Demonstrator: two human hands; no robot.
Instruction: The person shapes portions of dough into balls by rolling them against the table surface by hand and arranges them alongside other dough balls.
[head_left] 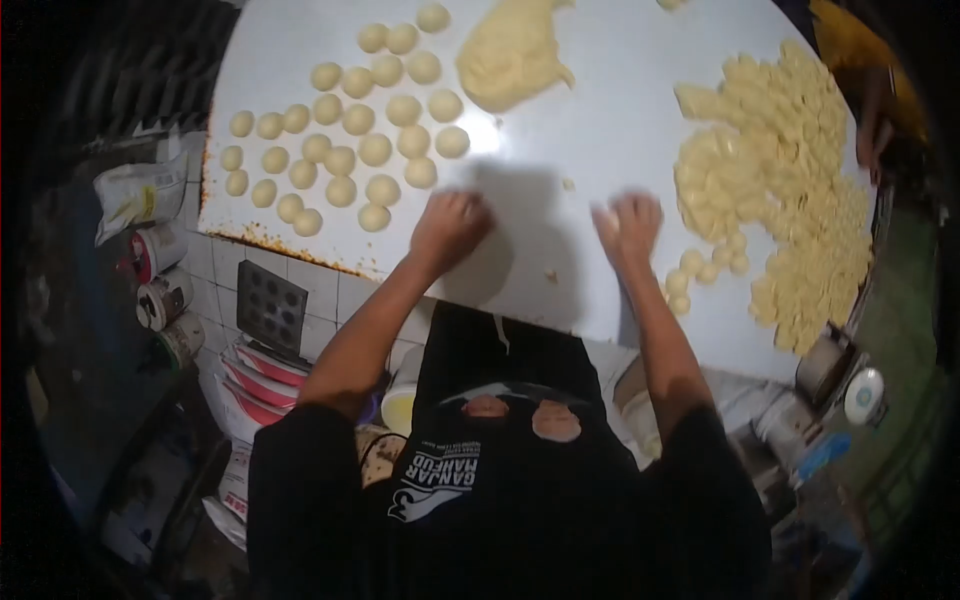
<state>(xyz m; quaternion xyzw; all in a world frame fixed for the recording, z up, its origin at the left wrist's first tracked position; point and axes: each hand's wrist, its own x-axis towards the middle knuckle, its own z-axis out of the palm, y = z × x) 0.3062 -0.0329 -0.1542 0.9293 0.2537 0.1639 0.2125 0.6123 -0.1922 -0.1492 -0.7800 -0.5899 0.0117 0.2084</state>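
- I have the left hand [452, 228] low over the near side of the white surface [620, 100], fingers curled down; blur hides the palm, so I can't tell whether it closes on anything.
- The right hand [628, 225] is level with it across a gap, fingers bent too; from here I can't make out whether it grips something.
- Tiny scraps [568, 184] lie between the two hands.
- Just beyond the left hand, the round dough balls [340, 160] spread over the left of the surface, some apart, some touching. I judge them light, soft and easily dented; I'd cup one low around its sides rather than pinch the top.
- Near the right hand sits a cluster of small dough balls [692, 263], probably just as soft, best taken lightly by the fingertips.
- Farther out lies the large dough lump [512, 60], likely heavier and stretchy; I'd support it from underneath with both palms.
- At the right, flattened dough pieces [800, 220] are heaped together, likely to stick or tear, so I'd hold each by its broad face.
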